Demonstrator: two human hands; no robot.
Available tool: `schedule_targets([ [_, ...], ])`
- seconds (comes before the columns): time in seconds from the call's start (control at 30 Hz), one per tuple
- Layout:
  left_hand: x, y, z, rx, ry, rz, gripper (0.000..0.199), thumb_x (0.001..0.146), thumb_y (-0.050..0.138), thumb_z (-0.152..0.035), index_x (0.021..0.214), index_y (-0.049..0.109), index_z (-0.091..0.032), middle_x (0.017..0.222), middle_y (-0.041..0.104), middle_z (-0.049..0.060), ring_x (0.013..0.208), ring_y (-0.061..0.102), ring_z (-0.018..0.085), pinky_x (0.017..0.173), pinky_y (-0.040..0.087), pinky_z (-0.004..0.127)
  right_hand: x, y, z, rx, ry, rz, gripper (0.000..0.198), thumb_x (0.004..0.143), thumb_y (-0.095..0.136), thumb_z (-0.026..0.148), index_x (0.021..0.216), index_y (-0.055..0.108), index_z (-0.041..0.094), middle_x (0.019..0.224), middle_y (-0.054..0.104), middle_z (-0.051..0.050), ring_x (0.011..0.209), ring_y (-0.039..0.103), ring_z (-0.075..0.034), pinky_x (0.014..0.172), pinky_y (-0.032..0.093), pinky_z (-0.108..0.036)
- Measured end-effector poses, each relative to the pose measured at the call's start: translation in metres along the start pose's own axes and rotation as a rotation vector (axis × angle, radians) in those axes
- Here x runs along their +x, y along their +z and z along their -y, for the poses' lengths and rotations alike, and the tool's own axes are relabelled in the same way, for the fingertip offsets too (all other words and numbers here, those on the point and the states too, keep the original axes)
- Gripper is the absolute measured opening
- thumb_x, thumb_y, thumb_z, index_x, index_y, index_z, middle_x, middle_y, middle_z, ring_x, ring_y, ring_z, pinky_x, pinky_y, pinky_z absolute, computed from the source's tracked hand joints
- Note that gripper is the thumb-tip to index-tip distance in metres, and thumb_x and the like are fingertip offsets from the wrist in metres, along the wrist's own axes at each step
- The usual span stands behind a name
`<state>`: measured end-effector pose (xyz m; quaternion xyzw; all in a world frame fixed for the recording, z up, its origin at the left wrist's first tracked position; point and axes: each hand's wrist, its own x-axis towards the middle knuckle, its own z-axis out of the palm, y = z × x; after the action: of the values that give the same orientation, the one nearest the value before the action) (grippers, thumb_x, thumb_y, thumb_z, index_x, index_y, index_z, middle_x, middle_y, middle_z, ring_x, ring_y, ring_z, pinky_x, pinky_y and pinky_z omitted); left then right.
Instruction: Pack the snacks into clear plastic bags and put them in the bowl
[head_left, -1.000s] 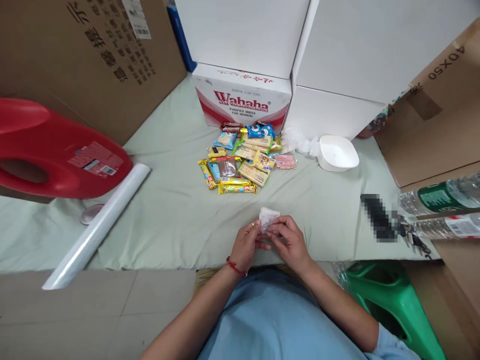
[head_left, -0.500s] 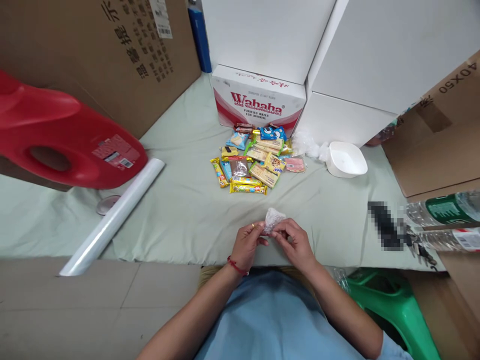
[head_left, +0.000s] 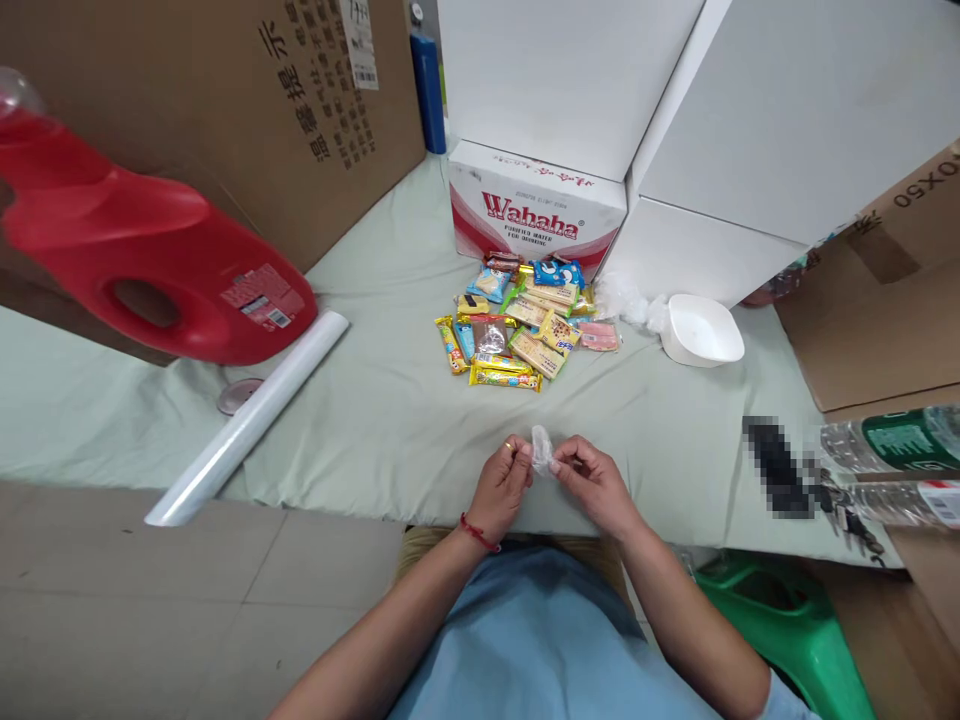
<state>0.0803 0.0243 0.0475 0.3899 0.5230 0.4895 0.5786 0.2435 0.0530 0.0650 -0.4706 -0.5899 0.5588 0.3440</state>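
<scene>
A small, crumpled, translucent plastic bag (head_left: 541,450) is held just above the near part of the cloth-covered table. My left hand (head_left: 504,488) pinches its left side between thumb and fingers. My right hand (head_left: 596,484) grips the right side in the same way, so the plastic is bunched between the two. Beyond my hands lies a pile of wrapped snacks (head_left: 538,352), with yellow-wrapped bars at its near edge and blue packets towards the back.
A white plastic bowl (head_left: 703,345) and clear crumpled bags (head_left: 628,300) are right of the snacks. Behind stands a Wahaba-style water carton (head_left: 536,215). On the left are a red jug (head_left: 172,270) and a white roll (head_left: 251,420). Plastic bottles (head_left: 892,440) and keys (head_left: 851,520) lie right.
The plastic bag has gone from spread out to narrower and more upright between my fingers. Both hands still hold it. The whole view has shifted slightly.
</scene>
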Motion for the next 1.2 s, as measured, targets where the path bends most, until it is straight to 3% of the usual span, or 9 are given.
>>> schedule_targets([
  [0.13, 0.000, -0.001, 0.002, -0.086, -0.035, -0.002, 0.052, 0.088, 0.054, -0.074, 0.078, 0.045, -0.024, 0.056, 0.046, -0.007, 0.051, 0.038, 0.011, 0.053, 0.031, 0.026, 0.003, -0.019, 0.001, 0.270, 0.182, -0.044, 0.040, 0.073, 0.086, 0.055, 0.080, 0.065, 0.022, 0.067, 0.052, 0.005, 0.059, 0.043, -0.010, 0.054, 0.036, -0.023],
  [0.27, 0.003, -0.010, 0.004, -0.176, -0.064, 0.002, 0.052, 0.086, 0.057, -0.073, 0.076, 0.045, -0.024, 0.060, 0.047, -0.007, 0.051, 0.038, 0.010, 0.051, 0.030, 0.025, 0.003, -0.034, 0.003, 0.461, 0.324, -0.140, 0.046, 0.063, 0.093, 0.051, 0.082, 0.062, 0.022, 0.064, 0.045, 0.008, 0.049, 0.030, -0.005, 0.040, 0.020, -0.018],
  [0.4, 0.008, -0.026, 0.000, -0.022, -0.087, -0.008, 0.045, 0.085, 0.061, -0.067, 0.077, 0.050, -0.023, 0.060, 0.050, -0.005, 0.054, 0.043, 0.012, 0.053, 0.036, 0.025, 0.003, -0.043, 0.005, 0.528, 0.382, -0.201, 0.049, 0.058, 0.096, 0.047, 0.080, 0.061, 0.020, 0.066, 0.043, 0.009, 0.047, 0.027, -0.002, 0.037, 0.014, -0.015],
  [0.47, 0.007, -0.033, -0.004, 0.108, -0.015, -0.117, 0.037, 0.083, 0.067, -0.058, 0.083, 0.056, -0.022, 0.070, 0.057, -0.002, 0.064, 0.051, 0.014, 0.061, 0.041, 0.027, 0.004, -0.044, 0.005, 0.533, 0.398, -0.208, 0.049, 0.058, 0.096, 0.047, 0.080, 0.061, 0.020, 0.065, 0.042, 0.009, 0.046, 0.027, -0.002, 0.036, 0.014, -0.015],
  [0.57, 0.001, -0.034, -0.014, 0.300, 0.241, -0.247, 0.022, 0.087, 0.065, -0.043, 0.091, 0.061, -0.021, 0.090, 0.062, 0.003, 0.081, 0.057, 0.016, 0.075, 0.046, 0.029, 0.005, -0.043, 0.004, 0.535, 0.402, -0.207, 0.049, 0.058, 0.096, 0.046, 0.080, 0.061, 0.020, 0.065, 0.042, 0.009, 0.046, 0.028, -0.001, 0.036, 0.015, -0.014],
  [0.7, -0.009, -0.019, -0.017, 0.495, 0.501, -0.079, 0.015, 0.096, 0.058, -0.035, 0.102, 0.062, -0.021, 0.102, 0.064, 0.006, 0.091, 0.059, 0.018, 0.083, 0.048, 0.032, 0.008, -0.040, 0.003, 0.568, 0.407, -0.200, 0.051, 0.055, 0.098, 0.046, 0.079, 0.061, 0.019, 0.063, 0.042, 0.010, 0.046, 0.028, -0.001, 0.036, 0.015, -0.013],
  [0.83, -0.006, -0.001, 0.003, 0.747, 0.657, 0.058, 0.041, 0.088, 0.073, -0.043, 0.119, 0.059, -0.021, 0.121, 0.064, 0.012, 0.112, 0.059, 0.028, 0.095, 0.047, 0.044, 0.011, -0.040, 0.004, 0.640, 0.431, -0.217, 0.053, 0.052, 0.100, 0.043, 0.080, 0.062, 0.019, 0.061, 0.044, 0.010, 0.045, 0.027, 0.000, 0.036, 0.015, -0.011],
  [1.07, 0.012, 0.008, 0.030, 0.990, 0.688, -0.001, 0.010, 0.097, 0.060, -0.026, 0.100, 0.068, -0.021, 0.103, 0.070, 0.008, 0.101, 0.059, 0.026, 0.085, 0.043, 0.041, 0.010, -0.050, -0.002, 0.685, 0.461, -0.250, 0.053, 0.051, 0.101, 0.041, 0.078, 0.062, 0.019, 0.059, 0.043, 0.010, 0.044, 0.028, 0.000, 0.034, 0.015, -0.010],
  [1.2, 0.013, 0.012, 0.022, 0.922, 0.670, -0.082, 0.018, 0.101, 0.054, -0.032, 0.099, 0.068, -0.020, 0.098, 0.069, 0.008, 0.097, 0.058, 0.024, 0.085, 0.044, 0.040, 0.011, -0.053, -0.007, 0.705, 0.467, -0.267, 0.053, 0.051, 0.101, 0.041, 0.078, 0.063, 0.018, 0.059, 0.044, 0.010, 0.044, 0.028, 0.000, 0.034, 0.016, -0.010],
])
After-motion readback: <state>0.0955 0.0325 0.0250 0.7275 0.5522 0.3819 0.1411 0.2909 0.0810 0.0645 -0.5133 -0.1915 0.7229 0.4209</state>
